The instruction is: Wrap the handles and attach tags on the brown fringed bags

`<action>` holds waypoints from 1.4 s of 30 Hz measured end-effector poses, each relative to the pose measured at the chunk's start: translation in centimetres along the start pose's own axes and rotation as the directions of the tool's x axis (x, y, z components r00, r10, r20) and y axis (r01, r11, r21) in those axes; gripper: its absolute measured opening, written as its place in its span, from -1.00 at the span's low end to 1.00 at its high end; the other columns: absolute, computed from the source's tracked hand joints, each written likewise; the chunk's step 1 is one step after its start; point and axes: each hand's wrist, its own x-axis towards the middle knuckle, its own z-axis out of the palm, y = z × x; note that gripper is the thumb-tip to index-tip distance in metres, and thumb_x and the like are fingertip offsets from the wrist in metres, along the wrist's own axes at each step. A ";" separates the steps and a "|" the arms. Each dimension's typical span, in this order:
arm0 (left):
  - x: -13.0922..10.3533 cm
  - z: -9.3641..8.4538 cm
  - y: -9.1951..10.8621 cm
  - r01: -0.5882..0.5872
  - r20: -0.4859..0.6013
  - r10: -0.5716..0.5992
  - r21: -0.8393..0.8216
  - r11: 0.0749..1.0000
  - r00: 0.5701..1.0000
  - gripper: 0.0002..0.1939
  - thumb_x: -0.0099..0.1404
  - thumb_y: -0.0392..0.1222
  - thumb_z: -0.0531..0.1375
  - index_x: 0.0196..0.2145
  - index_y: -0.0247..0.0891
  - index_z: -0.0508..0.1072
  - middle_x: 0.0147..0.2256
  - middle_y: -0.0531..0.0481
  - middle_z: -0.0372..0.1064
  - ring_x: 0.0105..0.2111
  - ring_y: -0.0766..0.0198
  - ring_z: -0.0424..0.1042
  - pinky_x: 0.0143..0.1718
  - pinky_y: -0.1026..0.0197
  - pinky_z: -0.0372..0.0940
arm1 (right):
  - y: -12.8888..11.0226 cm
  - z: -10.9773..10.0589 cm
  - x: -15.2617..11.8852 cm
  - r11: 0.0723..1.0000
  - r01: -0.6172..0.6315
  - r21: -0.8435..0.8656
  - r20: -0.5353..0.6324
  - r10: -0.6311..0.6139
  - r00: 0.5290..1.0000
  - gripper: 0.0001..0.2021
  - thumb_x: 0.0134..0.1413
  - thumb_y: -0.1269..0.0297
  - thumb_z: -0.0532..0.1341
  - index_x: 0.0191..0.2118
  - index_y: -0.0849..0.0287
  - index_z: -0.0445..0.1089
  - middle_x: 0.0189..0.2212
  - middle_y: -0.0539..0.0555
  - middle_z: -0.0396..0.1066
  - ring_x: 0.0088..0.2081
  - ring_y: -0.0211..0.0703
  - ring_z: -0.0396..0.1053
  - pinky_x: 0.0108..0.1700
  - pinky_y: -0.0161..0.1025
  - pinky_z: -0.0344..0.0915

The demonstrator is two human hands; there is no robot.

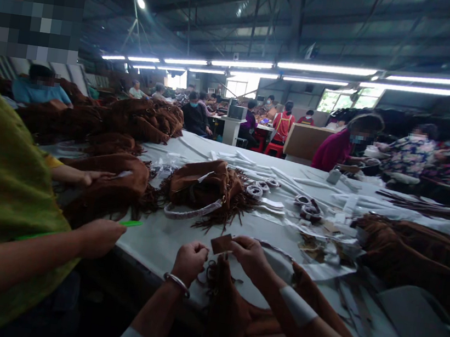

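Note:
A small flat brown tag (221,243) is pinched between the thumb and fingers of my right hand (250,256). Just left of it my left hand (190,259), with a silver bangle at the wrist, has its fingertips pressed together; what they hold, if anything, is too small to make out. Below both hands lies a brown suede-like bag (232,305) with dark fringe, partly hidden by my right forearm. Beyond my hands another brown fringed bag (202,185) rests on the table, its handle wrapped in white.
On the left a co-worker's hand (100,237) holds a bright green tool (131,223) near another brown bag (117,182). Bags are heaped behind (144,116). Wrapped rolls (254,190), white strips and a brown pile (416,254) cover parts of the white table (151,255).

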 end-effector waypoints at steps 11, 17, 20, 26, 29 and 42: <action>-1.3 0.7 4.9 -0.439 0.141 0.419 0.160 0.884 0.897 -0.77 0.25 -0.15 0.15 -0.24 -0.28 0.54 -0.28 -0.12 0.56 -0.25 0.11 0.54 -0.15 0.11 0.42 | -4.0 -12.8 -0.6 0.951 0.161 0.266 -0.434 -0.031 0.900 -0.64 -0.09 -0.05 0.36 -0.45 0.17 0.37 -0.54 -0.02 0.36 -0.45 -0.26 0.27 -0.34 -0.31 0.23; -5.7 5.1 12.6 -0.821 0.176 0.804 0.069 0.566 0.569 -0.56 0.31 -0.15 0.16 0.12 -0.29 0.38 0.09 -0.27 0.35 0.09 0.03 0.36 0.10 0.01 0.33 | -6.1 -17.1 -6.4 0.995 0.040 -0.093 -0.294 -0.066 0.953 -0.69 0.01 0.02 0.31 -0.45 0.21 0.46 -0.63 -0.05 0.33 -0.56 -0.30 0.20 -0.47 -0.33 0.14; -7.3 7.4 15.3 -0.889 0.420 0.801 0.036 0.456 0.427 -0.44 0.26 -0.10 0.25 0.19 -0.26 0.35 0.08 -0.25 0.40 0.10 -0.01 0.35 0.16 -0.02 0.25 | -6.4 -16.0 -9.1 0.966 0.082 -0.243 -0.128 -0.116 0.985 -0.70 0.10 0.08 0.26 -0.43 0.25 0.51 -0.54 -0.01 0.41 -0.48 -0.29 0.26 -0.42 -0.34 0.16; -7.5 8.9 16.0 -0.683 0.671 0.542 -0.072 0.727 0.507 -0.82 0.26 -0.15 0.24 -0.33 -0.29 0.60 -0.43 0.02 0.52 -0.42 0.29 0.41 -0.34 0.29 0.28 | -6.0 -18.1 -12.2 0.934 0.157 -0.322 0.014 -0.161 0.987 -0.72 0.14 0.12 0.25 -0.32 0.26 0.56 -0.47 0.01 0.47 -0.42 -0.25 0.32 -0.36 -0.35 0.23; -6.9 8.4 15.4 -0.568 0.618 0.488 -0.080 0.819 0.616 -0.77 0.24 -0.10 0.25 -0.37 -0.33 0.60 -0.49 0.04 0.46 -0.48 0.34 0.34 -0.42 0.33 0.23 | -5.0 -20.8 -13.6 0.922 0.151 -0.358 -0.002 -0.162 0.987 -0.70 0.13 0.09 0.26 -0.36 0.26 0.56 -0.47 0.02 0.47 -0.40 -0.23 0.31 -0.33 -0.32 0.24; -10.1 12.7 12.4 -0.665 0.818 0.408 -0.042 0.746 0.405 -0.76 0.28 -0.05 0.22 -0.27 -0.25 0.61 -0.35 -0.01 0.54 -0.34 0.25 0.45 -0.27 0.29 0.32 | -5.7 -18.0 -18.6 0.673 0.064 0.736 -0.249 0.182 0.951 -0.61 -0.04 0.09 0.42 -0.51 0.17 0.22 -0.66 -0.16 0.16 -0.65 -0.46 0.02 -0.60 -0.44 -0.01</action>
